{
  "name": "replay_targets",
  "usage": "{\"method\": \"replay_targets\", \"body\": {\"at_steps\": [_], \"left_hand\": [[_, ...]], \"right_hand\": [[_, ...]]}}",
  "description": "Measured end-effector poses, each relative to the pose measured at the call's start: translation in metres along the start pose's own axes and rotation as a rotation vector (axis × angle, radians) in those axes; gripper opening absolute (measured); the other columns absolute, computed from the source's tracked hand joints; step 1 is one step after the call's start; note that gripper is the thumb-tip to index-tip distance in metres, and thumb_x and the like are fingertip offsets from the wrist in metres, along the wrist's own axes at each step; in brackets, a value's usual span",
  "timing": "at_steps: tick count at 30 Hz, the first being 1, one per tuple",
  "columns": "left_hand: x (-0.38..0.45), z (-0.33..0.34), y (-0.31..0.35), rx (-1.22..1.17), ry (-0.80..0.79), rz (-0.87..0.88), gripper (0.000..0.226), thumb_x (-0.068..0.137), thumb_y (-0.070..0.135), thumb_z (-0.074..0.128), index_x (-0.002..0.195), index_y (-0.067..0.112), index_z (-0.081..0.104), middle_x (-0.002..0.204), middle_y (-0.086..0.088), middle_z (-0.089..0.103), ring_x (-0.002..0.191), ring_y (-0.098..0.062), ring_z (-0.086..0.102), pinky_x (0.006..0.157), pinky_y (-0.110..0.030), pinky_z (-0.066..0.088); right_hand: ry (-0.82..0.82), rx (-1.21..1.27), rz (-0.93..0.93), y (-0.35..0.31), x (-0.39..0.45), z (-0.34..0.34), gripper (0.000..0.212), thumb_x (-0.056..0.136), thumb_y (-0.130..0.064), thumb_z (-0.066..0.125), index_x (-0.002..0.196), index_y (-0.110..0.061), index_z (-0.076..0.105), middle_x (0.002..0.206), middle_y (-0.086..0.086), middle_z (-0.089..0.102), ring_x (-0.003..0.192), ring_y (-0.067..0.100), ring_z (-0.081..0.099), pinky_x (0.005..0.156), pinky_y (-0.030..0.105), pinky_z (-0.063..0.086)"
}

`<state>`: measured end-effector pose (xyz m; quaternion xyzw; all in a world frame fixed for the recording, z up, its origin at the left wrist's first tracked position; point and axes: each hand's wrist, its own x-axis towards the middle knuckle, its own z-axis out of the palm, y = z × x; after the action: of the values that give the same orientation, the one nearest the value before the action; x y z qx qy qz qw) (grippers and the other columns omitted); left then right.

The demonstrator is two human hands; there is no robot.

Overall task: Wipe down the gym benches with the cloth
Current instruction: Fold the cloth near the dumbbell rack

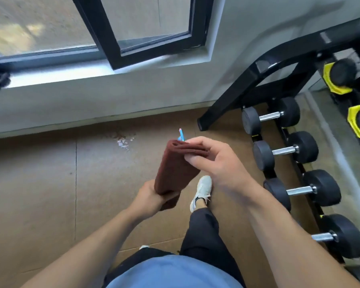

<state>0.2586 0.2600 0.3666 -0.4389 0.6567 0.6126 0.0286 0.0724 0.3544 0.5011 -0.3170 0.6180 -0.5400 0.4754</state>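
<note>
While folded into a thick pad, the brown cloth [176, 169] hangs between both grips: the right hand [214, 161] pinches its top edge, the left hand [151, 197] clasps its lower end, above the floor [40, 183] beside a dumbbell rack [283, 154].

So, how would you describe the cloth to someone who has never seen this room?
Start at the dumbbell rack on the right, then look left, above the brown floor. Both hands hold the cloth, the right hand on top. It is dark reddish-brown and folded, with a blue tag.
</note>
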Motion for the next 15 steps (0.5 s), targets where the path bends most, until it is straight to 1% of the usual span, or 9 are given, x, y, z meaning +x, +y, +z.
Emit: {"method": "replay_targets", "body": {"at_steps": [2,3,5,7,9,10,12,13,15], "left_hand": [[0.037,0.003,0.015,-0.1,0.009,-0.107,0.025,0.082,0.036,0.081,0.1,0.018,0.075,0.091,-0.006,0.079,0.086,-0.023,0.075,0.083,-0.041,0.061],[0.053,0.003,0.024,-0.157,0.012,-0.133,0.023,0.086,0.031,0.078,0.101,0.015,0.074,0.091,-0.015,0.078,0.084,-0.029,0.074,0.084,-0.046,0.06],[0.087,0.006,0.04,-0.223,0.06,-0.167,0.015,0.09,0.019,0.074,0.1,0.007,0.071,0.085,-0.027,0.073,0.073,-0.03,0.069,0.072,-0.043,0.055],[0.122,0.008,0.053,-0.28,0.168,-0.221,0.015,0.089,0.015,0.075,0.099,0.006,0.07,0.073,-0.02,0.073,0.061,-0.024,0.064,0.058,-0.032,0.05],[0.162,0.011,0.057,-0.303,0.282,-0.269,0.013,0.087,0.011,0.077,0.096,0.008,0.069,0.063,-0.007,0.072,0.05,-0.015,0.06,0.048,-0.024,0.046],[0.183,0.012,0.055,-0.31,0.331,-0.289,0.014,0.085,0.01,0.078,0.096,0.009,0.069,0.064,-0.005,0.072,0.05,-0.013,0.06,0.047,-0.022,0.045],[0.232,0.013,0.045,-0.335,0.424,-0.328,0.021,0.083,0.009,0.08,0.101,0.012,0.069,0.077,-0.007,0.076,0.059,-0.015,0.063,0.05,-0.022,0.047],[0.258,0.014,0.038,-0.346,0.468,-0.334,0.024,0.083,0.008,0.08,0.103,0.012,0.068,0.084,-0.009,0.076,0.064,-0.016,0.065,0.053,-0.021,0.049],[0.314,0.016,0.016,-0.341,0.54,-0.322,0.024,0.083,0.011,0.08,0.104,0.013,0.068,0.092,-0.005,0.077,0.076,-0.014,0.07,0.066,-0.022,0.055]], "right_hand": [[0.108,0.049,0.026,-0.002,0.049,-0.044,0.021,0.097,0.002,0.061,0.116,0.0,0.07,0.105,0.005,0.074,0.095,0.007,0.068,0.085,0.017,0.053],[0.167,0.053,0.053,0.002,0.073,-0.066,0.021,0.098,-0.002,0.062,0.117,-0.006,0.071,0.108,0.004,0.076,0.097,0.007,0.07,0.084,0.017,0.053],[0.255,0.033,0.123,0.017,0.119,-0.109,0.02,0.099,-0.01,0.064,0.113,-0.019,0.073,0.109,0.0,0.077,0.1,0.006,0.071,0.082,0.017,0.054],[0.317,0.0,0.216,0.041,0.16,-0.144,0.018,0.1,-0.015,0.064,0.113,-0.024,0.072,0.108,-0.002,0.077,0.101,0.008,0.071,0.081,0.018,0.055],[0.335,-0.022,0.316,0.074,0.197,-0.174,0.018,0.1,-0.013,0.064,0.115,-0.02,0.07,0.11,0.001,0.076,0.098,0.009,0.072,0.078,0.016,0.057],[0.335,-0.016,0.372,0.095,0.214,-0.184,0.018,0.1,-0.011,0.063,0.116,-0.017,0.069,0.111,0.004,0.076,0.099,0.012,0.072,0.078,0.017,0.058],[0.36,-0.016,0.466,0.143,0.249,-0.201,0.017,0.101,-0.01,0.062,0.116,-0.013,0.069,0.111,0.008,0.076,0.106,0.023,0.072,0.081,0.025,0.057],[0.383,-0.018,0.509,0.171,0.267,-0.208,0.017,0.101,-0.01,0.061,0.116,-0.013,0.068,0.11,0.007,0.076,0.107,0.025,0.071,0.082,0.028,0.056],[0.418,-0.029,0.602,0.229,0.302,-0.217,0.017,0.103,-0.012,0.058,0.117,-0.014,0.067,0.111,0.006,0.075,0.103,0.02,0.07,0.082,0.032,0.056]]}}
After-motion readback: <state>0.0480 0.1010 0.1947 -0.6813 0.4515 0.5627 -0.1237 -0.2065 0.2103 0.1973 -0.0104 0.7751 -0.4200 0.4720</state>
